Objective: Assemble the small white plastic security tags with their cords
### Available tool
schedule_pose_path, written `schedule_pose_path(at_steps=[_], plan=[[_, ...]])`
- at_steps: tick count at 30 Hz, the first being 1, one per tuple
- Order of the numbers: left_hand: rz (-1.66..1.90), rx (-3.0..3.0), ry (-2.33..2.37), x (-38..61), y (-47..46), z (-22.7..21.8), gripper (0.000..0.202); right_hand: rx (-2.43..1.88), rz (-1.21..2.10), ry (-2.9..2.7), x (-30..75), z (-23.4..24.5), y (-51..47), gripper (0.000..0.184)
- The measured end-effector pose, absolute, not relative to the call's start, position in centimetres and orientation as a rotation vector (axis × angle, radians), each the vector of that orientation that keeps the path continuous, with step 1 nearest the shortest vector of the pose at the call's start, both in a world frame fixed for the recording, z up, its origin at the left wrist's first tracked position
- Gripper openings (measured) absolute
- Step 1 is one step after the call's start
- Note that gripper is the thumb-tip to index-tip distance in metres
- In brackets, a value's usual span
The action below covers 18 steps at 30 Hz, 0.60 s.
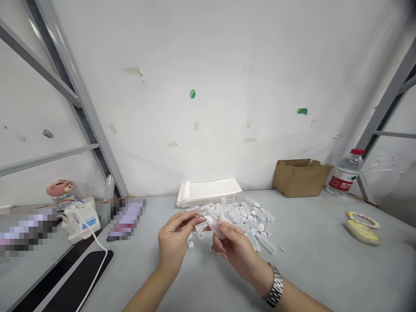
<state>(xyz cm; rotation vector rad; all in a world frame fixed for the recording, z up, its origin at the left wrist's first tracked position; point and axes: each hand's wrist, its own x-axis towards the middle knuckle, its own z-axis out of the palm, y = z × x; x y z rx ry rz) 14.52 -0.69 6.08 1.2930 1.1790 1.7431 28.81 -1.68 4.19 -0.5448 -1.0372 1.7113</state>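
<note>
Many plastic vials (242,215) litter a grey table (320,242); white wall (208,108) behind.

Honestly, we couldn't tell what the pixelated blob at far left (27,229) or the one next to it (126,219) was. The right hand's fingers (224,236) hid much of the white plastic piece (212,226), and the water bottle label (343,180) was too tiny to read.
</note>
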Motion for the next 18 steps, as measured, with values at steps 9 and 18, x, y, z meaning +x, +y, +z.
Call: schedule_pose_path(at_steps=[9, 18], plan=[[1.531, 0.932, 0.923, 13.8, 1.0, 5.8, 0.019, -0.544, 1.713, -0.981, 28.9, 4.0, -1.5, 0.028], [1.338, 0.648, 0.721, 13.7, 1.5, 5.7, 0.023, -0.464, 1.779, -0.884, 29.0, 3.5, -1.1, 0.027]])
